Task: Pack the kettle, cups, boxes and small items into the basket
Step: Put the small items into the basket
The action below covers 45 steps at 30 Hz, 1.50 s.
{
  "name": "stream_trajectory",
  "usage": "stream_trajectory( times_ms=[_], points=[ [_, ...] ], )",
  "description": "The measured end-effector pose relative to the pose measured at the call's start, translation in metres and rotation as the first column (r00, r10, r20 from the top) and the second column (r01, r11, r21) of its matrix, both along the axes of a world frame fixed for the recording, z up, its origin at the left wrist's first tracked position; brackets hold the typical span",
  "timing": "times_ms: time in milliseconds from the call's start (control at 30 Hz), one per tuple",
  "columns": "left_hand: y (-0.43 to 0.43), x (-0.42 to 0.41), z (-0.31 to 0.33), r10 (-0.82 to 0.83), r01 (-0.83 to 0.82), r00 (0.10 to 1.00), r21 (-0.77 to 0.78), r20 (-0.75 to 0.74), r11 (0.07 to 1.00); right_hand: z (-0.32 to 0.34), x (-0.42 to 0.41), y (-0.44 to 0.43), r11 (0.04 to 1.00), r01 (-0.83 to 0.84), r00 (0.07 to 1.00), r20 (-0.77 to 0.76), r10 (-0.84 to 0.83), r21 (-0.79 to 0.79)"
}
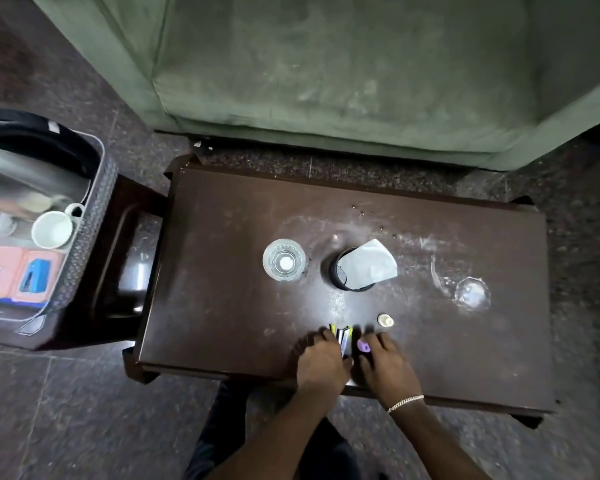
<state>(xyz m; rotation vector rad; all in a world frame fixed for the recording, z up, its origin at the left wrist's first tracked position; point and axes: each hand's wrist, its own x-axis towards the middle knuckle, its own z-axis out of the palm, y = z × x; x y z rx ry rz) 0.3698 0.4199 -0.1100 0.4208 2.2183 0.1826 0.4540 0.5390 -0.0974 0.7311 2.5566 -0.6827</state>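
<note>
Dark table (222,271); two hands (321,362) on sachets (342,336).

Dark speckled stone floor (84,410). Low dark brown table (222,271), top smeared with white marks. Green sofa (326,64) behind it. Small dark stand (125,237) beside table's left end.

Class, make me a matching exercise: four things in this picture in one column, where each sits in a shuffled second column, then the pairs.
Things:
1. white cup
2. drinking glass
3. sachets
4. black holder

Places:
A. between the two hands
B. inside the basket
C. under a white paper
D. table centre, left of the black holder

Pairs: 1-B, 2-D, 3-A, 4-C
</note>
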Motion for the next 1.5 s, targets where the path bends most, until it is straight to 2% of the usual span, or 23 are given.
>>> stream_trajectory(
  times_ms=[167,267,367,500,633,733,867,1000,1100,1200,1300,1400,1500],
  points=[
    [0.001,0.005,-0.006,-0.053,0.055,0.997,0.031,-0.06,0.998,-0.003,0.0,0.003,0.999,0.032,0.998,-0.051,-0.03,0.036],
    [-0.013,-0.006,-0.004,-0.04,0.045,0.998,0.116,-0.047,0.992,0.007,-0.005,-0.002,0.985,0.17,0.98,-0.105,-0.167,0.016],
    [-0.038,-0.028,0.01,0.029,-0.018,0.998,0.199,-0.052,0.98,0.02,-0.014,-0.015,0.949,0.3,0.938,-0.154,-0.311,-0.093],
    [-0.094,-0.075,0.045,0.148,-0.105,0.982,0.319,-0.114,0.942,0.043,-0.045,-0.055,0.848,0.419,0.87,-0.123,-0.477,-0.323],
    [-0.169,-0.131,0.079,0.286,-0.183,0.935,0.407,-0.209,0.895,0.062,-0.106,-0.11,0.803,0.373,0.876,-0.109,-0.47,-0.465],
    [-0.226,-0.171,0.103,0.409,-0.265,0.869,0.436,-0.278,0.86,0.081,-0.158,-0.154,0.776,0.275,0.884,-0.169,-0.437,-0.568],
    [-0.308,-0.228,0.13,0.553,-0.402,0.784,0.448,-0.283,0.799,0.108,-0.238,-0.22,0.739,0.146,0.881,-0.254,-0.4,-0.658],
    [-0.384,-0.278,0.143,0.616,-0.47,0.701,0.416,-0.359,0.778,0.128,-0.31,-0.282,0.723,0.007,0.892,-0.323,-0.316,-0.69],
    [-0.429,-0.309,0.145,0.611,-0.502,0.661,0.35,-0.434,0.791,0.131,-0.352,-0.323,0.766,-0.116,0.903,-0.389,-0.184,-0.632],
    [-0.464,-0.335,0.139,0.583,-0.51,0.63,0.293,-0.513,0.809,0.126,-0.388,-0.362,0.826,-0.258,0.906,-0.421,0.027,-0.501],
    [-0.484,-0.351,0.134,0.538,-0.491,0.636,0.247,-0.554,0.835,0.114,-0.411,-0.396,0.853,-0.413,0.865,-0.43,0.259,-0.318],
    [-0.494,-0.362,0.127,0.507,-0.485,0.653,0.204,-0.562,0.85,0.101,-0.426,-0.425,0.824,-0.559,0.79,-0.363,0.494,-0.095],
    [-0.5,-0.37,0.118,0.479,-0.487,0.676,0.148,-0.561,0.861,0.089,-0.435,-0.44,0.781,-0.625,0.739,-0.312,0.598,0.017]
  ],
)
